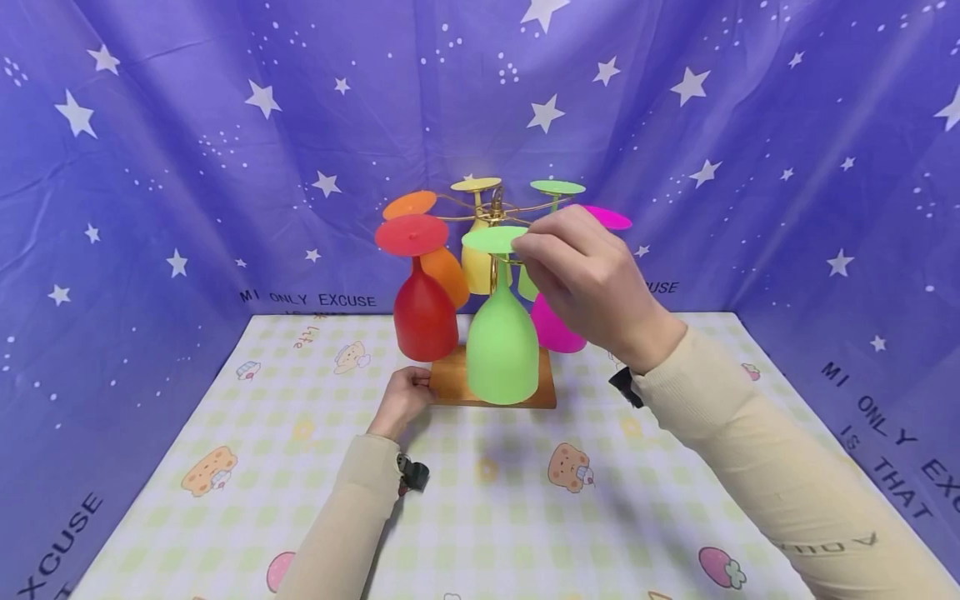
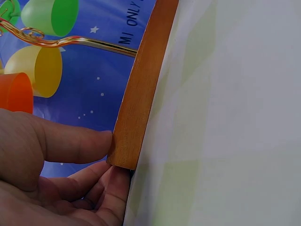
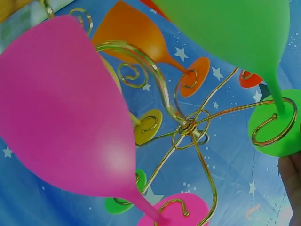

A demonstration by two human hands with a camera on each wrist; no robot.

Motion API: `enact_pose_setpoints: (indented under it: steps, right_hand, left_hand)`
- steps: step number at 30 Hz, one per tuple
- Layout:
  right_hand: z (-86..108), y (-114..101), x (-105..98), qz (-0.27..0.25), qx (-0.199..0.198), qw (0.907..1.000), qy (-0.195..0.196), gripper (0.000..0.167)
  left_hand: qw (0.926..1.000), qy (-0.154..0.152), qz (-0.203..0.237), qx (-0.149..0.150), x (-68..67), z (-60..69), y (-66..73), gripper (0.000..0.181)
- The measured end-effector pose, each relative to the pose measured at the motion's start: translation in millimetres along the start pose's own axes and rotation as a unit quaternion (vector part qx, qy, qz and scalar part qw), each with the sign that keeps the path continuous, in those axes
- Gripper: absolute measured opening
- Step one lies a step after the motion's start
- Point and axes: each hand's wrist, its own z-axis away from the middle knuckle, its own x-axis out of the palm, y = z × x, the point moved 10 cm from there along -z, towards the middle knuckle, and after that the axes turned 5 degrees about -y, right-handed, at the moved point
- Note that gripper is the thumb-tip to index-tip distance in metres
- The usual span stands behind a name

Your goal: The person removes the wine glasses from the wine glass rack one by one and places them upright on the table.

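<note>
A gold wire stand (image 3: pixel 188 126) holds several plastic goblets upside down by their feet. My right hand (image 1: pixel 596 279) pinches the rim of the foot of the nearest light green goblet (image 1: pixel 502 350), whose stem sits in a curled wire hook. At the left end of the stand's wooden base (image 2: pixel 134 108), my left hand (image 1: pixel 405 400) grips the wood, thumb on one face and fingers around the end. A red goblet (image 1: pixel 425 312) hangs left of the green one. The magenta goblet (image 3: pixel 70 113) hangs at the right, partly behind my right hand in the head view.
Farther back hang an orange goblet (image 1: pixel 447 275), a yellow goblet (image 1: pixel 475 271) and a second green goblet (image 1: pixel 557 188). A checked cloth with cartoon prints covers the table (image 1: pixel 480 517). Blue star-patterned curtains (image 1: pixel 420 100) enclose the back and both sides.
</note>
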Motion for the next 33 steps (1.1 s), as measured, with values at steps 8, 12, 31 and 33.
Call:
enact_pose_setpoints:
  steps: [8,12,31,33]
  right_hand:
    - [-3.8,11.8,6.5,0.02,0.039,0.9983,-0.038,0.013]
    - [-3.6,17.5,8.2,0.039,0.047,0.9965,-0.057,0.011]
    - [11.4,36.9,-7.0,0.061,0.088,0.9937,-0.035,0.011]
    - [14.6,36.1,-10.7,0.054,0.087,0.9946,-0.02,0.012]
  left_hand:
    - [0.9999,-0.002,0.01,0.002,1.1,0.3,0.0,0.032]
    - [1.0,-0.003,0.007,0.0,2.0,0.6,0.2,0.031]
    - [1.0,-0.002,0.009,0.002,0.6,-0.5,-1.0,0.031]
    - [0.9999,-0.004,0.011,0.0,1.5,-0.5,-1.4,0.031]
